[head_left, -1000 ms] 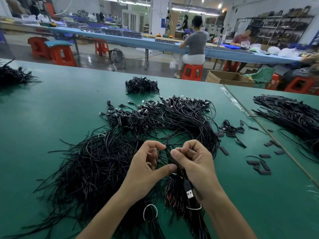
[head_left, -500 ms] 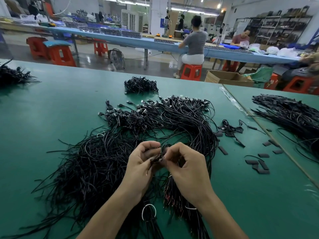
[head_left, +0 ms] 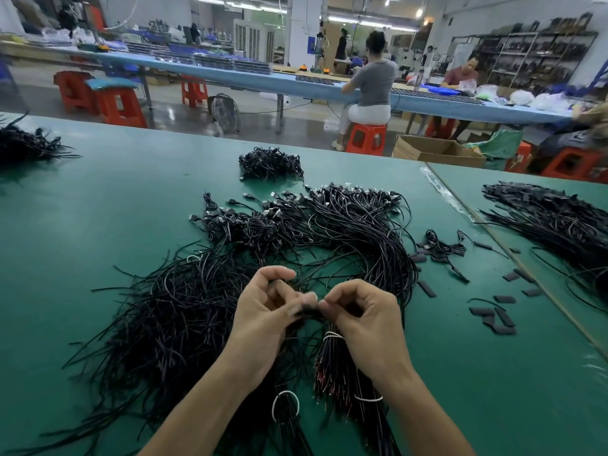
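Both hands meet above the green bench [head_left: 98, 225]: the left hand [head_left: 266, 311] and right hand [head_left: 365, 320] pinch a small black cable piece [head_left: 307, 312] between their curled fingertips, blurred, just over the banded cable bundle [head_left: 332, 363] below the right hand.

We see only a person's bare left hand [head_left: 263, 311] and right hand [head_left: 365, 324], each on a slim, uncovered forearm [head_left: 424, 409] that runs off the lower edge. The right hand's fingernails [head_left: 324, 305] look short and plain. The left fingertips [head_left: 307, 299] are blurred.
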`<state>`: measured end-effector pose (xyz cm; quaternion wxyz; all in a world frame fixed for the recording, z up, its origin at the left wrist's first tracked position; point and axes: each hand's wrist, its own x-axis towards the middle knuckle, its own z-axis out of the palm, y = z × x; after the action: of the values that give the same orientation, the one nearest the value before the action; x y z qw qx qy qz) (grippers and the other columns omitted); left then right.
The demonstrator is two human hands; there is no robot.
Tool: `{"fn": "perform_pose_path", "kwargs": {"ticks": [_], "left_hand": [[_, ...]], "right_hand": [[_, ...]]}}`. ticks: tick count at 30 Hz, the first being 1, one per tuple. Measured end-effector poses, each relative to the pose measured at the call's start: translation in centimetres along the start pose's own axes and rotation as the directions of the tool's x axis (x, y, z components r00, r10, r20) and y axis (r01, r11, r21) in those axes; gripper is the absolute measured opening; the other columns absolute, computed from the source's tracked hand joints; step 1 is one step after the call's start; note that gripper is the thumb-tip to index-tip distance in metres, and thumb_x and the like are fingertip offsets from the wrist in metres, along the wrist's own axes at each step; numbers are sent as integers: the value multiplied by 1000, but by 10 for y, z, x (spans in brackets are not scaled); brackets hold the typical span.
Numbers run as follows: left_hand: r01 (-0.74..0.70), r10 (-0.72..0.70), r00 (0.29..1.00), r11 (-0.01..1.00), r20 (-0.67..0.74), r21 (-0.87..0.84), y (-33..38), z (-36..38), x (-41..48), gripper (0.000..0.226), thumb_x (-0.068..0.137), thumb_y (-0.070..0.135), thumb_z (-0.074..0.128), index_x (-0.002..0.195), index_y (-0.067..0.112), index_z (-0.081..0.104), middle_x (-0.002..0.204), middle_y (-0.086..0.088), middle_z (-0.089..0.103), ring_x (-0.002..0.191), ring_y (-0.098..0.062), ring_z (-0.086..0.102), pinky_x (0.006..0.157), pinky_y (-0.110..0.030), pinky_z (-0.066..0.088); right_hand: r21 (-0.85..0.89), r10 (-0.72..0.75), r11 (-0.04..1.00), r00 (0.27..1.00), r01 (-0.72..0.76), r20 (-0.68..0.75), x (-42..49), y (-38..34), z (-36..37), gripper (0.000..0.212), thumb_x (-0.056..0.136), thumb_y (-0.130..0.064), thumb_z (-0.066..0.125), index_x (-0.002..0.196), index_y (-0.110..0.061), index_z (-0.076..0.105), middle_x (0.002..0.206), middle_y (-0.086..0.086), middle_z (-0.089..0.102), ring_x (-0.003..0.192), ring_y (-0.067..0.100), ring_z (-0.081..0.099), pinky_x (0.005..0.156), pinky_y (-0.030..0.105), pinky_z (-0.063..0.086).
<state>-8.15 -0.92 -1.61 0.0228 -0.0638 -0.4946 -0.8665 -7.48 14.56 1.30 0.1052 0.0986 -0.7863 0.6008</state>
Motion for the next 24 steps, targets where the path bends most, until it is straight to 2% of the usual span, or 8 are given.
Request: {"fn": "perform_pose_path", "kwargs": {"ticks": [3,6,10,13,15,17,20,24], "left_hand": [[6,-7,1000,920,3,392,-5,-6,-2,48,56,34,97,91,27,65,68,8,50,64,-8,49,60,-19,46],[52,-46,999,852,-24,520,-11,-3,-5,46,62,44,89,89,20,60,60,7,54,52,-9,45,50,-17,40],[134,-116,991,877,-68,462,-11,5,-6,55,67,48,82,89,5,57,65,-10,69,55,-28,68,49,-30,53],[220,-196,975,918,-106,331,-9,9,-4,28,83,22,77,89,1,62,75,-17,73,67,-27,72,59,-29,58],[302,-291,951,947,-109,112,-7,9,-1,8,94,4,60,88,3,65,77,-15,72,69,-23,71,63,-30,59],[363,-371,925,926,-84,-100,-4,9,1,18,91,12,52,92,3,67,80,-13,70,70,-22,68,68,-33,60],[305,-299,948,951,-107,54,-5,7,3,23,81,34,75,85,12,76,81,-11,72,71,-20,68,66,-30,58],[196,-182,980,956,-80,220,0,-2,4,33,60,23,86,89,10,76,91,-17,75,86,-26,73,76,-26,58]], "right_hand": [[-7,-24,1000,999,24,-42,3,-2,-2,23,79,0,79,76,-21,71,75,-5,72,72,8,68,68,19,54],[2,-36,999,998,37,-54,2,-3,2,25,80,0,79,75,-23,70,73,-6,71,67,7,68,65,16,53],[74,-10,997,998,14,-57,2,0,8,26,80,1,79,75,-24,70,73,-1,71,68,13,69,67,23,56],[167,38,985,998,-29,-48,1,2,8,24,78,0,80,76,-22,70,76,2,73,71,15,71,66,26,58],[208,77,976,997,-70,-25,2,4,4,22,78,1,79,77,-19,70,77,5,74,73,20,73,70,32,61],[207,107,972,994,-109,23,2,8,2,22,79,4,78,78,-17,70,77,6,74,73,20,73,72,33,61],[175,129,974,988,-142,84,-1,15,3,24,81,7,75,78,-16,70,75,4,73,71,14,71,67,24,56],[180,193,962,977,-206,87,-4,22,4,18,81,-2,78,78,-18,72,76,3,74,74,11,71,70,19,54]]}}
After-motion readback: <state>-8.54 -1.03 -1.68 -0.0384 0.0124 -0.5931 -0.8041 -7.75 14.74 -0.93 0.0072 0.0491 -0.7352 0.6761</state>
